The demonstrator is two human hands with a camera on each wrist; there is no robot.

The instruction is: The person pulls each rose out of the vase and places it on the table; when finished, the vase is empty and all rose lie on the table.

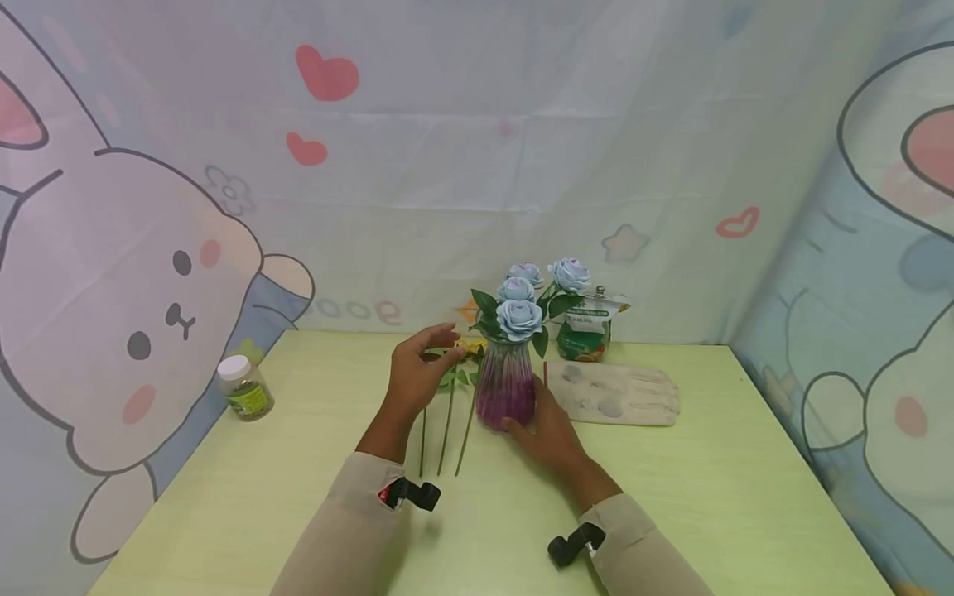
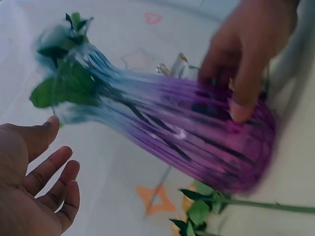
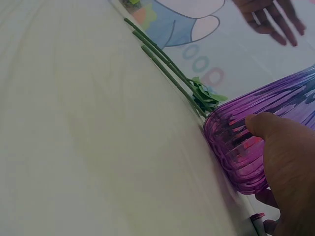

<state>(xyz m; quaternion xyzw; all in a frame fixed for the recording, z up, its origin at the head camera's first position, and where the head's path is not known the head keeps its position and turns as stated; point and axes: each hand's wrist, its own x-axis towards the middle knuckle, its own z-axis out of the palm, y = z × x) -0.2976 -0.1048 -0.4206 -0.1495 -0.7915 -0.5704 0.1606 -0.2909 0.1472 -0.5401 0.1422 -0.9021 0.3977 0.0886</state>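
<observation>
A ribbed glass vase, clear at the top and purple below, stands on the table with several pale blue roses in it. Low on its right side my right hand grips it, thumb across the front in the right wrist view. Left of the vase mouth is my left hand, its fingers spread and holding nothing; in the left wrist view the thumb comes close to the rim, and I cannot tell if it touches. Beneath that hand lie yellow flowers with long green stems, their heads partly hidden.
Right of the vase lies a pale work glove. Behind the glove stands a green and white pouch. A small jar with a white lid is at the table's left edge. Printed cloth hangs behind the table.
</observation>
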